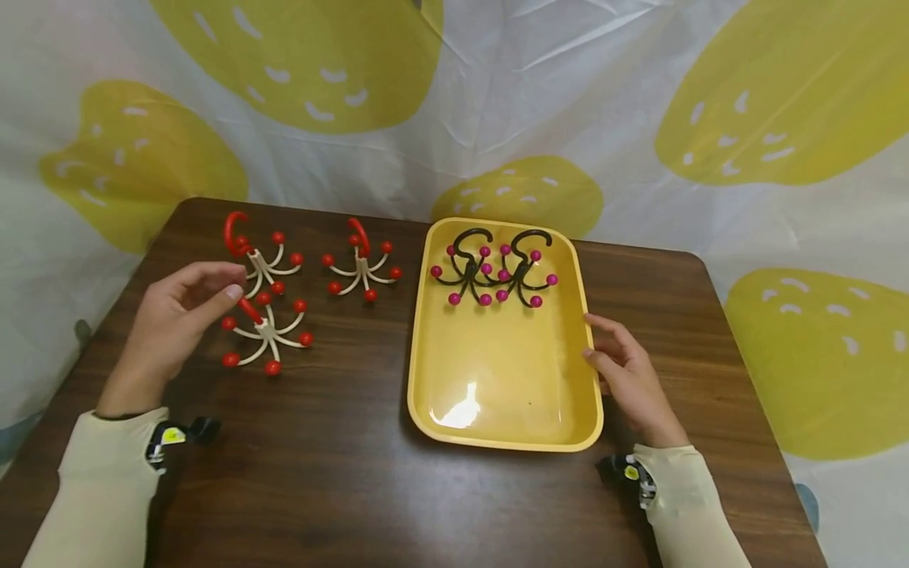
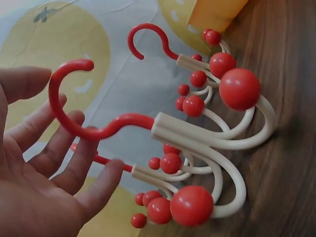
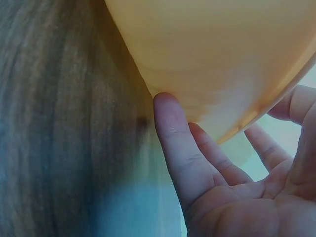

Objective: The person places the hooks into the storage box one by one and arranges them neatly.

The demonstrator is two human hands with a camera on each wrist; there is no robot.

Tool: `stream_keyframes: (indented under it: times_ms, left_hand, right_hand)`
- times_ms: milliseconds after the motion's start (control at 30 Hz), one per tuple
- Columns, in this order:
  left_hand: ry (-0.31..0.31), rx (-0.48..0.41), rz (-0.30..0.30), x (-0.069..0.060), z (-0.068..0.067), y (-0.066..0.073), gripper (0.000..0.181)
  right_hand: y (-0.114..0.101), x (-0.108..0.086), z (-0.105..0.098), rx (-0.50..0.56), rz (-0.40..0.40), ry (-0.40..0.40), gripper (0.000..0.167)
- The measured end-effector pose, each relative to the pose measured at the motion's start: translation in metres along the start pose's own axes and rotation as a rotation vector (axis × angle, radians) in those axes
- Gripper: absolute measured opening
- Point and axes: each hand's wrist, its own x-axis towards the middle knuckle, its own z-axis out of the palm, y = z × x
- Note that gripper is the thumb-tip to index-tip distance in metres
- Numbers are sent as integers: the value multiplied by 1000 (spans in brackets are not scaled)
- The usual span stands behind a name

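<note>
Three hook hangers with red hooks, cream arms and red ball tips stand on the table's left side. My left hand point(image 1: 166, 323) is at the nearest hanger point(image 1: 267, 331), its thumb and fingers spread about the red hook, as the left wrist view also shows. Behind it stand a second hanger point(image 1: 259, 260) and, to its right, a third point(image 1: 362, 268). My right hand point(image 1: 628, 375) touches the right rim of a yellow tray point(image 1: 497, 442), fingers against the outer wall. Inside the tray's far end lie two black hangers with magenta balls, one left point(image 1: 470, 272) and one right point(image 1: 523, 272).
The dark wooden table point(image 1: 319, 473) carries everything. A white cloth with yellow fruit shapes point(image 1: 355, 63) hangs right behind its far edge. The tray stands right of the red-tipped hangers, with bare wood between them.
</note>
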Motion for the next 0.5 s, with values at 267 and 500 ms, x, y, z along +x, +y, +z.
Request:
stream_keyframes:
  times_ms: [267, 500]
  left_hand:
    - [-33, -228, 30, -2, -2, -7, 26]
    - [-44, -313, 33, -4, 1, -12, 22]
  right_hand:
    - [0, -1, -3, 81, 7, -29, 52]
    - [1, -4, -2, 221, 29, -68, 55]
